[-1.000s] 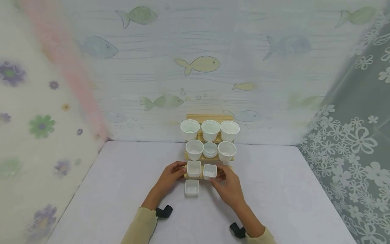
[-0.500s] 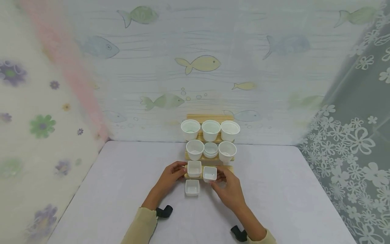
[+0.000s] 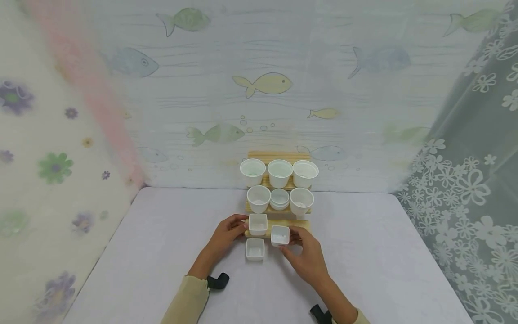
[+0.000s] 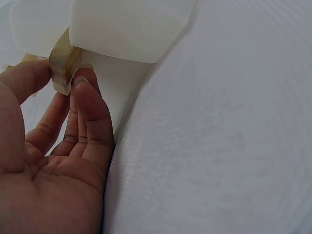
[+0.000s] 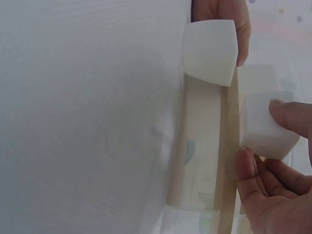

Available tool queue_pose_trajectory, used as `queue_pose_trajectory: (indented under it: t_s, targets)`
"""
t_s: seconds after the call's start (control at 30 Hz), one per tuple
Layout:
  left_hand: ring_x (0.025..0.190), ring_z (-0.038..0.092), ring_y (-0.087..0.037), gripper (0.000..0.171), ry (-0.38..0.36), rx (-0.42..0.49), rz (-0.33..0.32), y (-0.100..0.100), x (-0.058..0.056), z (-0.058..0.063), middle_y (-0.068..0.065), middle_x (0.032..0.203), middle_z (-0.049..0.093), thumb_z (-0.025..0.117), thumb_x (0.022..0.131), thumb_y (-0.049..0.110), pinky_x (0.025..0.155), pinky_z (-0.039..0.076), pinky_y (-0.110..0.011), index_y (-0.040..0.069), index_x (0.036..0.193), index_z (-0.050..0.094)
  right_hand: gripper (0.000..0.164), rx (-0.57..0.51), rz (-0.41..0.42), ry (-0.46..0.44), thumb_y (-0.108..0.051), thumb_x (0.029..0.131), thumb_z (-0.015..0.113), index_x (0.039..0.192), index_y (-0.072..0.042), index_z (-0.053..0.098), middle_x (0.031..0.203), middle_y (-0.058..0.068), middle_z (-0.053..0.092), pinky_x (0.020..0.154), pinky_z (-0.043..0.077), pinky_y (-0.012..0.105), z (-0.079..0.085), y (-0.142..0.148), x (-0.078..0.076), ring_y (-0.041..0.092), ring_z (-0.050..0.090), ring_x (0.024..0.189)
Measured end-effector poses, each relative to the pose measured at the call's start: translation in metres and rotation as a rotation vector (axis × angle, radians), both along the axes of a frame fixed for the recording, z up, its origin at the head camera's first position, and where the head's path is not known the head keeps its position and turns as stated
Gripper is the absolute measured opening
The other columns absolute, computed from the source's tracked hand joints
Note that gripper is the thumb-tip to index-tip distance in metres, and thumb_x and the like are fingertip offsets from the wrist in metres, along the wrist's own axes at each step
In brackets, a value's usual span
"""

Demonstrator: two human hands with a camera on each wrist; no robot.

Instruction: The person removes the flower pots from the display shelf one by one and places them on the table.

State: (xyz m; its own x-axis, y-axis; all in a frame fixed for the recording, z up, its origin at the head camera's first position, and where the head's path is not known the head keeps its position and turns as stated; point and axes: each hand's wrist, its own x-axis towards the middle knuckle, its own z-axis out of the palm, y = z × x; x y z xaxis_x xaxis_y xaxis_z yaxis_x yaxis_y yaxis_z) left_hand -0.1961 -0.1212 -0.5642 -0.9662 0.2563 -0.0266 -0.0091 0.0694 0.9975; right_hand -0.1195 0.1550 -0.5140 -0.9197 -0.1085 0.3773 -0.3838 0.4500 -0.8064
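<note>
My right hand (image 3: 306, 255) pinches a small square white cup (image 3: 280, 236) between thumb and fingers, at the front edge of the lowest wooden step. In the right wrist view the thumb presses one side of that cup (image 5: 268, 124). My left hand (image 3: 224, 236) holds the left end of the wooden stand (image 3: 289, 222); the left wrist view has its fingers around the wood's end (image 4: 64, 66). Another square white cup (image 3: 257, 224) sits on the lowest step beside the left hand. A third square cup (image 3: 255, 249) stands on the table in front.
Higher steps carry several round white cups, three along the upper row (image 3: 280, 173). On the row below, a smaller round cup (image 3: 279, 198) stands between two larger ones. Behind the white table (image 3: 162, 234) rises a wall (image 3: 344, 90) with fish drawings.
My right hand has drawn the small square cup toward me, off its place on the lowest step. The left hand and the other cups have stayed put.
</note>
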Motion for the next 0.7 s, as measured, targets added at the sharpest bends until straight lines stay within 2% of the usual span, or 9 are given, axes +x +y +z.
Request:
queue_pose_trajectory:
  t_s: [0.13,0.37,0.7]
  targets:
    - [0.094,0.068,-0.016,0.039,-0.003,-0.005,0.001,-0.0001,0.0003,-0.0003,-0.009,0.109,0.072,0.070,0.104,0.018,0.082,0.059,-0.028,0.001,0.138,0.063,0.058,0.004,0.004,0.011,0.004,0.078,0.092,0.129,-0.002,0.065,0.117,0.006,0.071,0.088,0.062,0.037,-0.0006,-0.0001,0.0016,0.019,0.069,0.099]
    - [0.095,0.068,-0.019,0.039,-0.012,-0.005,0.011,-0.0004,0.0007,-0.0004,-0.008,0.108,0.072,0.071,0.104,0.021,0.082,0.059,-0.029,0.004,0.138,0.065,0.058,-0.003,0.005,-0.049,0.003,0.079,0.092,0.129,-0.004,0.065,0.117,0.003,0.071,0.090,0.061,0.037,-0.0013,0.0013,0.0054,0.017,0.069,0.101]
    - [0.093,0.068,-0.016,0.036,-0.012,0.001,0.009,0.0000,0.0010,0.0016,-0.009,0.107,0.072,0.070,0.104,0.017,0.081,0.058,-0.028,0.003,0.137,0.065,0.056,0.027,0.013,-0.027,0.003,0.078,0.092,0.127,-0.004,0.065,0.117,0.003,0.070,0.090,0.061,0.037,-0.0012,0.0036,0.0091,0.016,0.069,0.101]
